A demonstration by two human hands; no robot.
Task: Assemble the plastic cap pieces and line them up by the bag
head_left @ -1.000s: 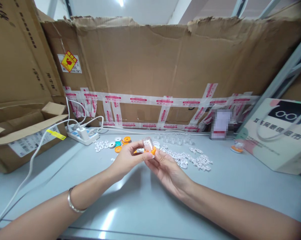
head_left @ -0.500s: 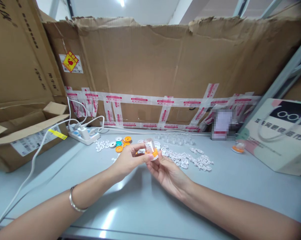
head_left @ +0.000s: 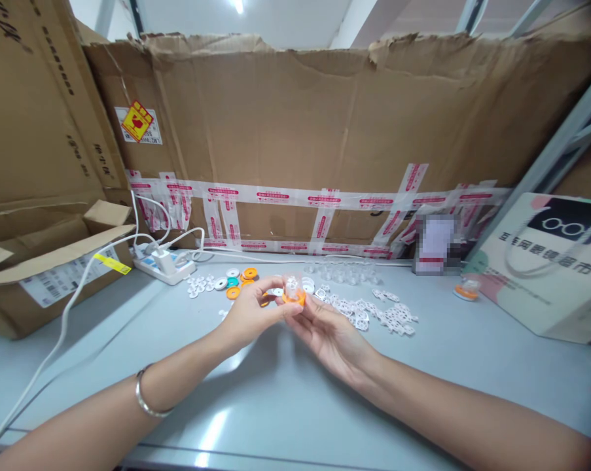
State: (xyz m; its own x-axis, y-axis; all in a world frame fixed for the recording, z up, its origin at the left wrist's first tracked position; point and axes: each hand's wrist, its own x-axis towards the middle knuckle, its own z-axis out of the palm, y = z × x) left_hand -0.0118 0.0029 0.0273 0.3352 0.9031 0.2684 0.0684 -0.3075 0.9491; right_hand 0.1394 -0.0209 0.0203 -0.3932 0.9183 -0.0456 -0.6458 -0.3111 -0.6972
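Observation:
Over the middle of the table I hold a small clear-domed plastic piece with an orange ring base (head_left: 294,294); something white shows inside the dome. My left hand (head_left: 252,313) pinches it from the left, thumb low at the orange ring. From the right, my right hand (head_left: 332,335) grips the ring with its fingertips, the other fingers curled beneath. Just behind my hands lie orange rings (head_left: 233,293), a teal ring (head_left: 233,282) and white rings (head_left: 221,283). Flat white cut-out parts (head_left: 393,317) are heaped beyond my right hand.
Clear plastic cups (head_left: 349,271) stand at the back. A similar domed piece (head_left: 466,290) sits by a paper bag (head_left: 545,275) on the right. At left are a power strip (head_left: 170,268), a white cable (head_left: 64,317) and an open carton (head_left: 74,275). Large cardboard (head_left: 285,124) walls the back.
The domed piece has turned from tilted to nearly upright, so its orange ring now shows along the bottom. Both hands still hold it in about the same place.

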